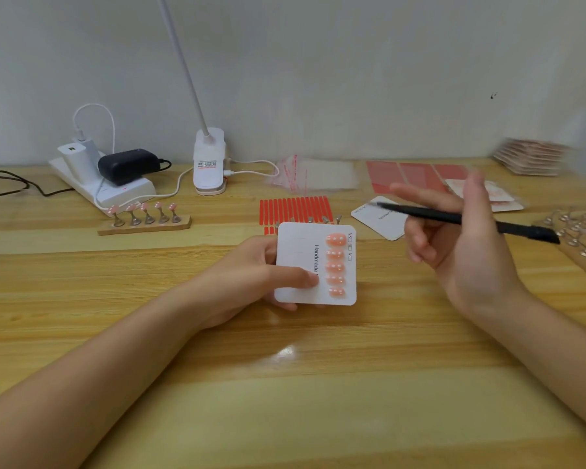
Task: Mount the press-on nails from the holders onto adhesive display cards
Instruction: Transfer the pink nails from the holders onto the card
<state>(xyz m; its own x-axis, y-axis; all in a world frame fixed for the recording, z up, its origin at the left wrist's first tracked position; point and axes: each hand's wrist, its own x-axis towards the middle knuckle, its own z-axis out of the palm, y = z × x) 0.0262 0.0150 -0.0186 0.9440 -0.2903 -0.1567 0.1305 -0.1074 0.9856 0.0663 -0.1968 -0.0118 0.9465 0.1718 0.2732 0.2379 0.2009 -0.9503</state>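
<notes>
— Head view, nearest first: left hand (257,275) gripping a white card (305,265) just above the wooden surface (285,384), thumb lying across the card face, fingers curled behind.

— On the card?

— Five pink nails (335,265) with white dots, stuck in a column along its right edge, beside printed text reading "Handmade".

— And the right hand (460,238)?

— Raised to the right of the card, apart from it, pinching a black pen-like tool (454,218) held crosswise; forefinger stretched out, lower fingers loosely curled.

— Farther back?

— Sheet of red strips (295,209) just behind the card. To the left, wooden holder (144,225) carrying five more dotted pink nails on metal stands. Second white card (379,218) lying flat behind the tool. At the right edge, empty metal stands (579,228), blurred.

— Along the wall?

— Power strip (102,184) with chargers plugged in, clip lamp (208,160), clear bags (312,176), pink sheets (416,176), a stack of packets (531,157), too blurred for detail.
</notes>
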